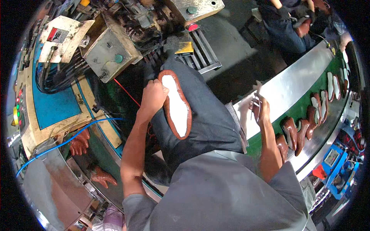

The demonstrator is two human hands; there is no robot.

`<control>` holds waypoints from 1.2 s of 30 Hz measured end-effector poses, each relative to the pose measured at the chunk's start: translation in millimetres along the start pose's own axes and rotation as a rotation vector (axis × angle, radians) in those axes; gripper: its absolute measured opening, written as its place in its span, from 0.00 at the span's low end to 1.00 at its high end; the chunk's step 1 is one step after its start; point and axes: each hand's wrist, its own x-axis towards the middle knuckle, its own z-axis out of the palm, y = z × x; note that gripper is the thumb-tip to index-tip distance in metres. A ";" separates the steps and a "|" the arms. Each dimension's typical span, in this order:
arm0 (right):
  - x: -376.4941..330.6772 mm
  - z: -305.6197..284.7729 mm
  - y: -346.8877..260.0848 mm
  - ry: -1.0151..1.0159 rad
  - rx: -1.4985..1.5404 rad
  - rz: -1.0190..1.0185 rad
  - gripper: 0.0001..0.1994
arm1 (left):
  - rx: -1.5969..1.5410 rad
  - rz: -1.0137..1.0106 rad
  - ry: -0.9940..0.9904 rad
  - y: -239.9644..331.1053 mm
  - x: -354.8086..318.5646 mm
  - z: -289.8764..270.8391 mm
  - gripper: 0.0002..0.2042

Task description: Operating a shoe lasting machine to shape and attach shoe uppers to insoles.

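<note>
Brown shoe upper with white insole lies sole-up on the person's dark-trousered lap, centre frame. Left hand closed on its far-left edge, forearm extended forward. Right hand gripping a thin metal tool at the near edge of the curved steel-rimmed green conveyor, right. More brown shoes ride the belt. Grey machine housing far left.

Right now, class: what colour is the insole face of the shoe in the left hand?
White, rimmed in reddish-brown, on the shoe held by the left hand; head view.
</note>
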 end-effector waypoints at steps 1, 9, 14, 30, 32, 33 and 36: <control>-18.3 68.3 -59.0 -0.061 0.083 0.203 0.28 | 0.023 0.009 -0.018 7.4 0.6 -1.1 0.15; -38.1 246.1 -137.6 -0.938 -1.243 -0.347 0.21 | -0.279 -0.092 -0.122 17.7 6.5 8.2 0.22; -24.5 275.5 -128.3 -1.083 -1.456 -0.777 0.16 | -0.915 -0.269 0.166 36.8 -27.5 67.0 0.50; 9.6 286.4 -119.7 -1.101 -1.630 -0.892 0.21 | -1.017 -0.241 0.209 44.0 -25.1 64.5 0.42; 11.9 282.9 -117.7 -1.120 -1.588 -0.793 0.22 | -1.250 -0.322 0.148 39.8 -21.0 56.1 0.40; 11.6 285.3 -121.5 -1.123 -1.590 -0.797 0.22 | -1.476 -0.415 0.084 39.3 -19.2 48.9 0.38; 10.7 288.1 -137.2 -1.174 -1.506 -0.860 0.21 | -1.217 -0.384 0.134 41.4 -24.2 52.5 0.36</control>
